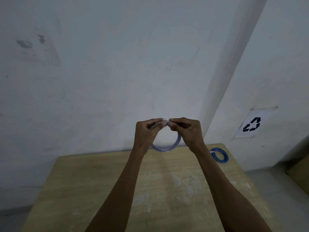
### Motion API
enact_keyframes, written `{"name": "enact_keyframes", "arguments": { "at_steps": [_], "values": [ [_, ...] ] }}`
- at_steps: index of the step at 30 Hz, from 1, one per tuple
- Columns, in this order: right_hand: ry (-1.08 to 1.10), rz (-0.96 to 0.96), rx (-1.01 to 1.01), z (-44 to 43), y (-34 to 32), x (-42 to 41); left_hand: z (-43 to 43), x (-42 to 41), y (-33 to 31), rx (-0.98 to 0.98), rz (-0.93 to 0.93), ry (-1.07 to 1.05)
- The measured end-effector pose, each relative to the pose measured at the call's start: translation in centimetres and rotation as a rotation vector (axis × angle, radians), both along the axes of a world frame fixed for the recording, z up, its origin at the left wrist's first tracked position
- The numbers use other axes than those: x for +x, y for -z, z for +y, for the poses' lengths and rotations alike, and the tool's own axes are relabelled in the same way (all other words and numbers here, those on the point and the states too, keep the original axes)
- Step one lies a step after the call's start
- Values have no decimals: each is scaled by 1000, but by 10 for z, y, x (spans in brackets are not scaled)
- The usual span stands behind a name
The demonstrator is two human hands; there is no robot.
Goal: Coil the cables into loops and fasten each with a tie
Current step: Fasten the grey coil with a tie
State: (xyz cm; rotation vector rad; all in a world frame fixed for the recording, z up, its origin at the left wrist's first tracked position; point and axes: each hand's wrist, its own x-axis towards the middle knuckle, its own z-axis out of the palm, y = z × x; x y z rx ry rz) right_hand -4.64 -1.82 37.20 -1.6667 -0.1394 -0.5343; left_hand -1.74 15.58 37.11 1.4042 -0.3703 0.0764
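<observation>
I hold a coil of pale blue-and-white cable (168, 149) up in the air above the far edge of the wooden table (103, 185). My left hand (147, 131) grips the coil's top left. My right hand (187, 130) pinches its top right. Between the fingertips sits something small and whitish (164, 122), too small to identify. The coil's upper arc is hidden by my fingers. A second coil of dark blue cable (219, 155), bound with a white tie, lies flat on the table at the far right.
A pale wall stands right behind the table. To the right, a paper sheet with a recycling symbol (250, 125) is stuck on a side wall. A brown surface (299, 171) shows at the right edge.
</observation>
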Motion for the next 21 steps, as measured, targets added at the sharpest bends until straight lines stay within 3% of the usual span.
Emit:
{"name": "enact_keyframes", "arguments": {
  "at_steps": [7, 21],
  "values": [
    [-126, 126, 228, -1, -5, -4, 3, 6, 3, 21, 5, -21],
    [-91, 65, 107, 3, -11, -2, 4, 7, 5, 10, -10, -32]
  ]
}}
